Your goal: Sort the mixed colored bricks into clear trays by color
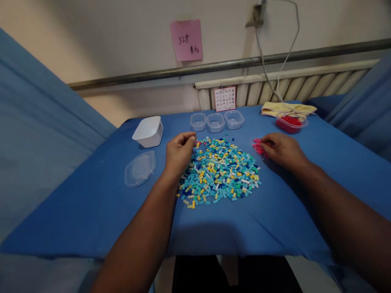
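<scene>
Head view: note bricks (220, 173) heaped on blue cloth (76, 207) beside the curled left hand (178, 154), and pink bricks (257, 145) at the bunched right hand (282, 150), with both grips indiscernible. Treat as probably light and rigid; pinch opposite sides.

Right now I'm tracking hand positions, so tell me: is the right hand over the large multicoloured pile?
No, the right hand is at the pink pieces, to the right of the multicoloured pile.
</scene>
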The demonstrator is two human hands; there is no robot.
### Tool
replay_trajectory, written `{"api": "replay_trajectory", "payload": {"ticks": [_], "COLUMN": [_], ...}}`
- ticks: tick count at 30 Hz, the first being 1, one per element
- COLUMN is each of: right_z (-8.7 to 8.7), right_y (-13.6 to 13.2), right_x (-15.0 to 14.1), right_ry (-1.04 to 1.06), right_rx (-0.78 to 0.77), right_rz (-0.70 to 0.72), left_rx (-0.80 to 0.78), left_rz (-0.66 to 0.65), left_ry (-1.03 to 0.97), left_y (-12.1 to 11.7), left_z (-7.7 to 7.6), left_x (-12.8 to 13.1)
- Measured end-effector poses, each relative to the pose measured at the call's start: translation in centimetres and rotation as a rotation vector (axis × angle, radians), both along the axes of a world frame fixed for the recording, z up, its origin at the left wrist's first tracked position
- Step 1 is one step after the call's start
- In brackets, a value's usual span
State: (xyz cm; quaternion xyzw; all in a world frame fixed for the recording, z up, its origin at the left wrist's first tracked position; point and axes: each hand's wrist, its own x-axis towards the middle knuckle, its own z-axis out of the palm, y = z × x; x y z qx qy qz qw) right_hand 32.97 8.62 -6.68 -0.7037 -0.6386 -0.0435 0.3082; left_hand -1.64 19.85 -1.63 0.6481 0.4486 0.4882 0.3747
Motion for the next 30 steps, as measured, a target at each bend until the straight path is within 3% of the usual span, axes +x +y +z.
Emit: {"api": "replay_trajectory", "payload": {"ticks": [3,8,13,17,19,23,30], "right_z": [-0.4,0.0,-0.6,-1.1,-1.2,-1.2,-1.7], "right_y": [0.0,-0.2,0.1,0.6,0.7,0.7,1.0], "right_x": [0.2,0.5,1.2,1.6,1.6,1.7,2.0], "right_ry": [-0.021,0.102,0.402,0.441,0.454,0.465,0.482], "right_rx": [-0.037,0.046,0.069,0.068,0.069,0.076,0.068], "right_rz": [0.002,-0.106,-0.261,-0.279,-0.275,-0.27,-0.268], "left_rx": [0.103,0.142,0.138,0.185,0.188,0.205,0.205], "left_rz": [0.104,0.108,0.021,-0.109,-0.106,-0.057,-0.093], "left_ry": [0.148,0.399,0.775,1.162,1.286,1.294,1.336], "left_y": [2.1,3.9,4.9,5.4,5.5,5.5,5.3], "left_z": [-1.2,-2.8,-1.2,0.3,0.4,-0.1,0.2], "left_x": [-2.2,-3.6,-1.5,0.8,1.5,1.2,-0.4]}}
